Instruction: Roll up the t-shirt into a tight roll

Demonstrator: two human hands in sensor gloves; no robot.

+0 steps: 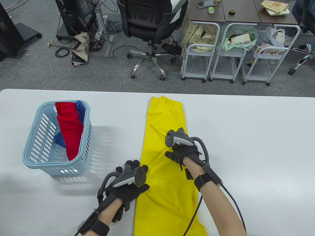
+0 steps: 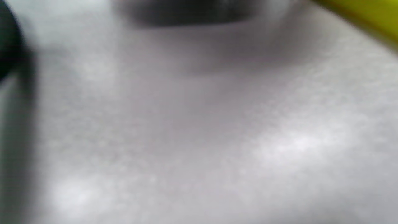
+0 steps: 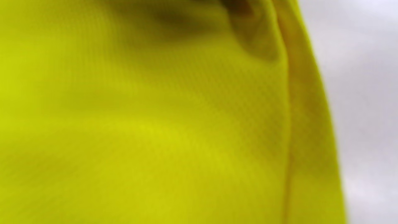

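A yellow t-shirt (image 1: 162,118) lies folded into a long narrow strip on the white table (image 1: 246,147), running from the far middle toward the near edge. My left hand (image 1: 134,169) lies palm down at the strip's left edge, fingers stretched out, partly on the table. My right hand (image 1: 181,152) rests flat on the middle of the strip; its fingertips are hidden under the tracker. The left wrist view is blurred: bare table with a sliver of the t-shirt (image 2: 370,15) at the top right. Yellow t-shirt (image 3: 155,124) fabric fills the right wrist view.
A light blue slotted basket (image 1: 32,147) stands on the table's left side, holding a red cloth (image 1: 70,127) and a blue cloth (image 1: 80,108). Beyond the far table edge are an office chair (image 1: 147,22) and white carts (image 1: 214,49) on the floor.
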